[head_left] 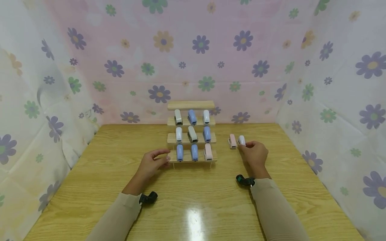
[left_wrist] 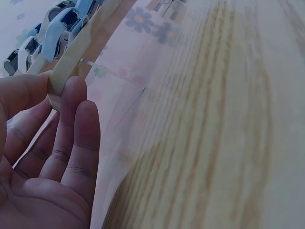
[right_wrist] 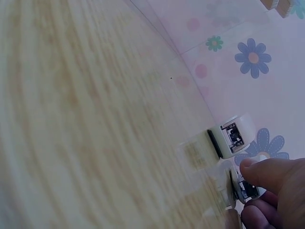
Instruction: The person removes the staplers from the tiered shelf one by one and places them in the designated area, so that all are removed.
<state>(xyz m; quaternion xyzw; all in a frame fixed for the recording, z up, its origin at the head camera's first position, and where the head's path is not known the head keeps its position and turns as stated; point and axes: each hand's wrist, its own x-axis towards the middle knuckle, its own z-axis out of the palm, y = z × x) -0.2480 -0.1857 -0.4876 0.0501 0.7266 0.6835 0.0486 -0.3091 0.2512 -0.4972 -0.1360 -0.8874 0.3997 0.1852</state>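
Probably light, stiff and slick, so best taken by its sides, the white stapler (head_left: 241,139) sat just right of the pink stapler (head_left: 232,141), pinched by the right hand (head_left: 255,155), while the left hand (head_left: 151,165) pinched the rack (head_left: 187,157).

L grip (head_left: 150,164) & R grip (head_left: 255,154) both pinched; arms (head_left: 278,209) ext. fwd, apart.

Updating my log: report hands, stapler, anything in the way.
Left hand holding wooden rack at lower left. Right hand pinching white stapler. Pink stapler standing between it and rack.
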